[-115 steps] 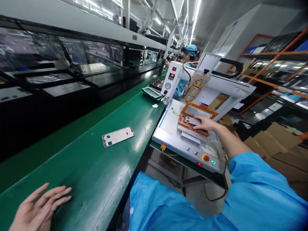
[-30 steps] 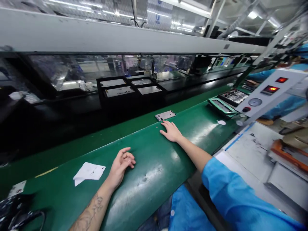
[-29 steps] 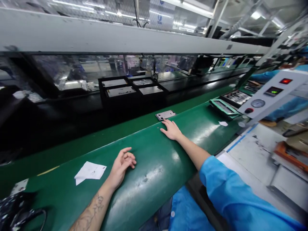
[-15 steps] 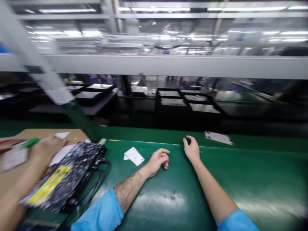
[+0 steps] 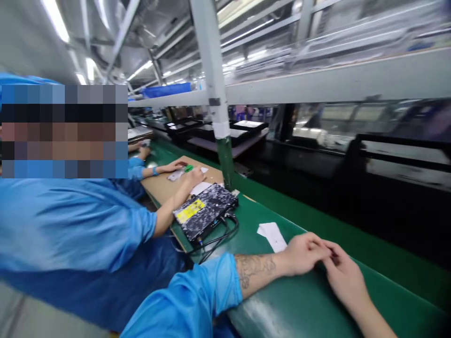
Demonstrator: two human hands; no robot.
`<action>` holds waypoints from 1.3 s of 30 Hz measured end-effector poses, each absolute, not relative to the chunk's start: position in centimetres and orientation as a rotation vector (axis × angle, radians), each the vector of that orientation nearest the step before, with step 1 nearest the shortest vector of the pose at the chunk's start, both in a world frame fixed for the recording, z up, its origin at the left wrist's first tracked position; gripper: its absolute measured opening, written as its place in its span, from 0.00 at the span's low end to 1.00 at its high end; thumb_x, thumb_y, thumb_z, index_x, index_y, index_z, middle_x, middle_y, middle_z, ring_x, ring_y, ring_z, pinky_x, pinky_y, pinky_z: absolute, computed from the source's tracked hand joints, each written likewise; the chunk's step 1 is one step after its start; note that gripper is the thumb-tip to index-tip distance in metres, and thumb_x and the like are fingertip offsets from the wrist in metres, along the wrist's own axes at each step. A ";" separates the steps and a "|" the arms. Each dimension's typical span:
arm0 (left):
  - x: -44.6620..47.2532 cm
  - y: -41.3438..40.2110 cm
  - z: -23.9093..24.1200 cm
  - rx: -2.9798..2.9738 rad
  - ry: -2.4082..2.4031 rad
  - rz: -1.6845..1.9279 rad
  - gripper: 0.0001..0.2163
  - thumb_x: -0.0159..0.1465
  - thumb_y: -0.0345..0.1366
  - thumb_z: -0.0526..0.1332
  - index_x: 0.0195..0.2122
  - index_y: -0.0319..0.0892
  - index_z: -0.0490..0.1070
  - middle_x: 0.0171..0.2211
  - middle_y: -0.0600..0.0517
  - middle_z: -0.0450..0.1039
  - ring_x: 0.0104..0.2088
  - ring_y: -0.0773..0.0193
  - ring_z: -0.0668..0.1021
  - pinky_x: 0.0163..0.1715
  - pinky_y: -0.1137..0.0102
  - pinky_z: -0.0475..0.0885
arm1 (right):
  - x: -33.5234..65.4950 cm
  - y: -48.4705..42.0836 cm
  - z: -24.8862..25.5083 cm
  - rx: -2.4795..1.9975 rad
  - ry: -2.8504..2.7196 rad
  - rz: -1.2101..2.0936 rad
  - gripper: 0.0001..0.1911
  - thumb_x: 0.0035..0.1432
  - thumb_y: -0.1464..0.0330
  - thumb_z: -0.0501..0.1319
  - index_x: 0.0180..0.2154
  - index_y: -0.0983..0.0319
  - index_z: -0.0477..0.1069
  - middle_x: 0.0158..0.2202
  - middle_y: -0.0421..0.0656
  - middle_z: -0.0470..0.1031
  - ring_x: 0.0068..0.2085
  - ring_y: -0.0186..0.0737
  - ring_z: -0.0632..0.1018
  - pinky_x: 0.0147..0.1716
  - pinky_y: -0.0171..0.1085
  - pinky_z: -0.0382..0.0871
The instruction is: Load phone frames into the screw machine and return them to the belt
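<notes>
Green tabletop (image 5: 317,305) carries my left hand (image 5: 303,253) and right hand (image 5: 343,277), touching, fingers loosely curled, holding nothing; white paper (image 5: 273,234) at ten o'clock.

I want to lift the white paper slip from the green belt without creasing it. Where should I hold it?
Pinch the white paper slip at its near end beside the left hand, coming from above. It lies flat on the green conveyor belt, so slide a fingertip under that edge first.

A factory assembly line: green conveyor belt (image 5: 317,300), blue-smocked co-worker (image 5: 70,225)
</notes>
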State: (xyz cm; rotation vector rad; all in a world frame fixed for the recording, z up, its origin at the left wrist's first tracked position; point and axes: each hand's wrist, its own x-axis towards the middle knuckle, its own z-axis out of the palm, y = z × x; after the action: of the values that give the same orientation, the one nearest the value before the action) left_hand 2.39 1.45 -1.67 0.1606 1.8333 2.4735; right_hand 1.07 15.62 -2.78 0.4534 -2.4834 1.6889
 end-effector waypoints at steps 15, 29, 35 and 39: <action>2.1 0.8 -2.5 0.160 2.042 2.301 0.21 0.56 0.54 0.71 0.34 0.42 0.68 0.21 0.57 0.64 0.20 0.71 0.63 0.22 0.72 0.58 | 2.4 14.5 -0.5 0.179 -2.460 1.672 0.09 0.48 0.49 0.61 0.33 0.40 0.71 0.32 0.43 0.77 0.35 0.60 0.80 0.38 0.63 0.77; 3.0 0.3 -1.1 0.140 2.110 2.206 0.18 0.59 0.51 0.69 0.36 0.41 0.68 0.20 0.61 0.61 0.19 0.74 0.63 0.19 0.75 0.57 | 2.2 14.8 -1.3 -0.046 -2.351 1.589 0.25 0.42 0.50 0.66 0.37 0.61 0.76 0.33 0.48 0.77 0.31 0.50 0.79 0.32 0.45 0.77; 2.9 0.2 -1.3 0.161 2.140 2.201 0.22 0.57 0.54 0.70 0.39 0.41 0.70 0.20 0.61 0.62 0.19 0.73 0.63 0.21 0.75 0.57 | 2.1 14.8 -2.2 0.043 -2.224 1.627 0.20 0.45 0.54 0.69 0.38 0.58 0.76 0.35 0.48 0.77 0.31 0.48 0.78 0.30 0.42 0.76; 2.7 0.3 -1.4 0.160 2.102 2.219 0.19 0.58 0.51 0.70 0.36 0.41 0.69 0.20 0.61 0.62 0.19 0.73 0.63 0.21 0.74 0.57 | 1.9 14.7 -2.0 0.056 -2.236 1.645 0.22 0.43 0.52 0.69 0.36 0.60 0.76 0.32 0.50 0.76 0.28 0.48 0.77 0.26 0.43 0.75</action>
State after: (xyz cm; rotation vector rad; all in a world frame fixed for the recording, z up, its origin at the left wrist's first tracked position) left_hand 2.73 0.27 -1.37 0.1600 2.1024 2.2188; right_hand 1.93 14.72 -2.03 0.0557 -2.2362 1.6452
